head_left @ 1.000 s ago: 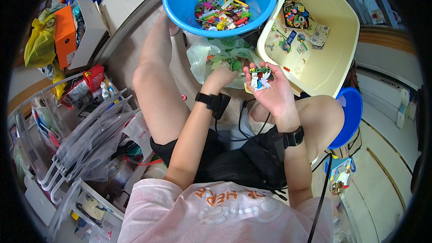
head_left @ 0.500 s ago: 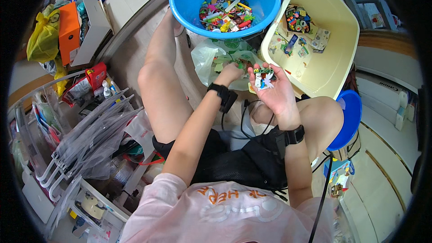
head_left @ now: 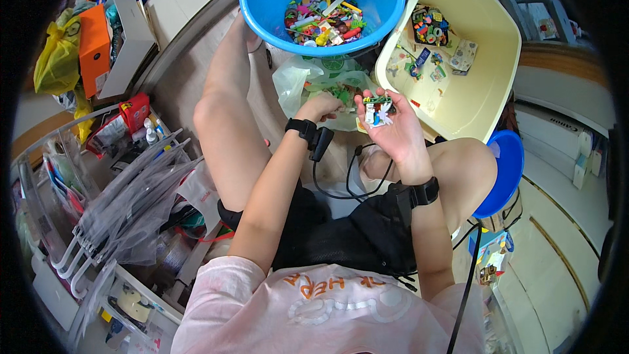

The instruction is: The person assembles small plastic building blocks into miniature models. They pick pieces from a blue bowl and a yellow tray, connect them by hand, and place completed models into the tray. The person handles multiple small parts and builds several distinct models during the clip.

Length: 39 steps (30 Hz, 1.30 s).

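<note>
Cupped palm up, my right hand holds a small pile of toy pieces, white, green and blue. Just left of it, my left hand has its fingers curled inward. Whatever may be in those fingers is hidden. It hovers at the near side of a translucent plastic bag with green and brownish small pieces showing inside. Behind the bag stands a blue basin with many mixed colourful small toys. To the right is a cream tub holding a dark container of small pieces and loose bits.
At the left, plastic-wrapped hangers lie over a crowded rack, near an orange box and a yellow bag. A darker blue tub sits beside my right knee. Black cables run between my legs.
My left hand has drawn back from inside the bag, slightly left and nearer to me. My right hand still holds its pile. The whole view has shifted a little.
</note>
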### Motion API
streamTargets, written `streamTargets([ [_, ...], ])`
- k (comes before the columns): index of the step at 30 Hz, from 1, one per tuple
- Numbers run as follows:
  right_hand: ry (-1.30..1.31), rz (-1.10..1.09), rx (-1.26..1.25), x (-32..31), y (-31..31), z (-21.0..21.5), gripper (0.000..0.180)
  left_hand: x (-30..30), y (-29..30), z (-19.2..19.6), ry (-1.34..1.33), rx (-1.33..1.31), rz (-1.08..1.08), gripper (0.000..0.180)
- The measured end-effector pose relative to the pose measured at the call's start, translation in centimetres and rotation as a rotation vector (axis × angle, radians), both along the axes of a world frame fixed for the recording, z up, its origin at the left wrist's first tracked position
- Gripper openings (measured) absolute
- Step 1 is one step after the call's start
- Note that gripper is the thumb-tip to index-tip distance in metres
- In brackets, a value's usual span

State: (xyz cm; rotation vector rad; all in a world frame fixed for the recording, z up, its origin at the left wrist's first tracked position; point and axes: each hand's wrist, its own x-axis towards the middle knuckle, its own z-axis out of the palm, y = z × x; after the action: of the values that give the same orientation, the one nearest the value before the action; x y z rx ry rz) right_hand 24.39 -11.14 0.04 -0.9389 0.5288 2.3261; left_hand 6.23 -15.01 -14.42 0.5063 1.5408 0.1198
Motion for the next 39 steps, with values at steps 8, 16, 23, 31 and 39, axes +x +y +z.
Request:
streamTargets([
  [8,-0.014,-0.024,0.024,0.3,-0.6,0.5,0.021,-3.4,0.8,-0.2,0.401,0.409,0.266,0.042],
  [16,0.006,0.003,0.099,-0.2,-0.8,1.1,0.021,-2.9,-2.8,11.6,0.077,0.485,0.619,0.054],
  [23,0.1,0.017,0.121,-1.0,-1.0,2.0,0.021,0.3,-5.3,16.7,-0.105,0.705,0.454,0.026],
  [31,0.178,-0.03,0.043,-0.4,-0.6,3.0,0.019,1.5,-5.2,15.9,-0.336,0.634,0.427,0.029],
  [39,0.225,-0.049,0.049,0.6,0.2,3.8,0.018,1.6,-4.3,16.2,-0.47,0.594,0.401,0.023],
])
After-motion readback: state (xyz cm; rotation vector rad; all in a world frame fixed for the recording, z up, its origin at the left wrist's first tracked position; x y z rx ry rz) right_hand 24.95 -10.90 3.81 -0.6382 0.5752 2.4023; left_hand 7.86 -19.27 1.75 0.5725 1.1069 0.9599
